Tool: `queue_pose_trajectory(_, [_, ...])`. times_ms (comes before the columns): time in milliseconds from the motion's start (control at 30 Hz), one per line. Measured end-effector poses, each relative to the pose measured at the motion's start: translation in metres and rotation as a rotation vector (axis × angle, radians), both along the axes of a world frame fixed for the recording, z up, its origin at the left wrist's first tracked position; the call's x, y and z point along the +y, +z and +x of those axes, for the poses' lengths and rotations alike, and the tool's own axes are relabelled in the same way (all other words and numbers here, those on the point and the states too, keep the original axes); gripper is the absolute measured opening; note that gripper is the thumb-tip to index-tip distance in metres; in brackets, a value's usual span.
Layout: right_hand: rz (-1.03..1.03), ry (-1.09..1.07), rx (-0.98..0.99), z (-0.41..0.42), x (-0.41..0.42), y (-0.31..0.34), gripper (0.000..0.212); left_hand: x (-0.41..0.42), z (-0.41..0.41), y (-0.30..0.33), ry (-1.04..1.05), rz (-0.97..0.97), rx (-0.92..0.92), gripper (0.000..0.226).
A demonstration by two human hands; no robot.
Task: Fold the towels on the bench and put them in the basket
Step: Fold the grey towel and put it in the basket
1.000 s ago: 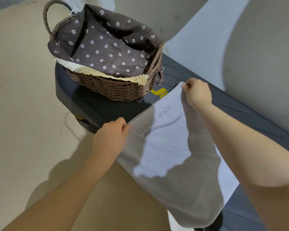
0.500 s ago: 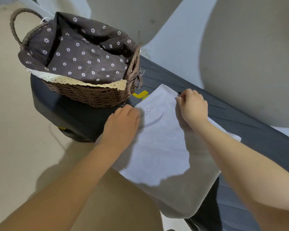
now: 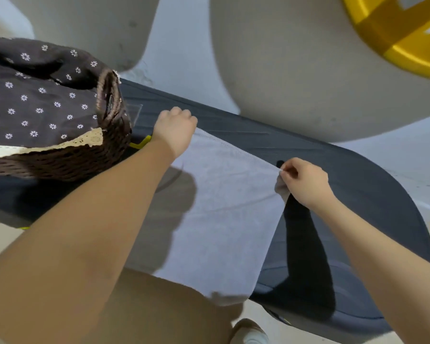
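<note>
pinching the towel (image 3: 224, 207) corners with left hand (image 3: 175, 131) and right hand (image 3: 304, 182), we are spreading it beside the cloth-lined basket (image 3: 67, 160).

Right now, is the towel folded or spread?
Spread, not folded: the towel lies in one layer across the bench, near end overhanging, both hands pinching its far corners.

You're in a home-like room: wicker basket (image 3: 60, 160) with floral liner, dark padded bench (image 3: 358, 184), yellow plastic stool (image 3: 395, 33), plain floor.
</note>
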State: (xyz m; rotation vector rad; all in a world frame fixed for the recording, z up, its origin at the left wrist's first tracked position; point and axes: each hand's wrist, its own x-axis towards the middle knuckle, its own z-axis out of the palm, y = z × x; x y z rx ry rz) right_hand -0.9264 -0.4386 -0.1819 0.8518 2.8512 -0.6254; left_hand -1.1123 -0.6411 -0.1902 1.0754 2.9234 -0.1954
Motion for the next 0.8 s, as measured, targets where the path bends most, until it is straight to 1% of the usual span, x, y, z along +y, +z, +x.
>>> queue_pose_trajectory(100, [-0.064, -0.048, 0.067, 0.002, 0.002, -0.004, 0.01, 0.002, -0.011, -0.001, -0.057, 0.051, -0.02, 0.018])
queue_pose_trajectory(200, [-0.003, -0.097, 0.087, 0.003, 0.002, -0.011, 0.017, 0.004, -0.017, -0.002, -0.071, 0.088, -0.047, 0.014])
queue_pose_trajectory(333, [0.047, -0.181, 0.005, 0.004, 0.004, -0.014, 0.027, 0.01, -0.019, -0.002, -0.14, -0.013, 0.045, 0.022])
queue_pose_trajectory(433, [0.038, -0.214, -0.034, 0.004, 0.011, -0.014, 0.03, 0.01, -0.021, -0.003, -0.145, -0.072, 0.051, 0.023])
queue_pose_trajectory(533, [0.016, -0.231, -0.009, 0.006, 0.018, -0.015, 0.028, 0.011, -0.023, -0.003, -0.144, -0.116, 0.039, 0.026])
queue_pose_trajectory(600, [-0.009, -0.239, 0.052, 0.007, 0.025, -0.01, 0.026, 0.013, -0.023, 0.002, -0.142, -0.044, -0.03, 0.027])
queue_pose_trajectory(700, [-0.017, -0.263, 0.18, 0.008, 0.047, 0.005, 0.022, 0.021, -0.016, 0.015, -0.148, 0.136, -0.202, 0.022])
queue_pose_trajectory(733, [0.002, -0.26, 0.198, 0.007, 0.058, 0.01, 0.021, 0.026, -0.013, 0.019, -0.161, 0.163, -0.232, 0.02])
queue_pose_trajectory(800, [0.067, -0.228, 0.196, 0.004, 0.08, 0.019, 0.022, 0.04, -0.011, 0.026, -0.201, 0.212, -0.204, 0.019])
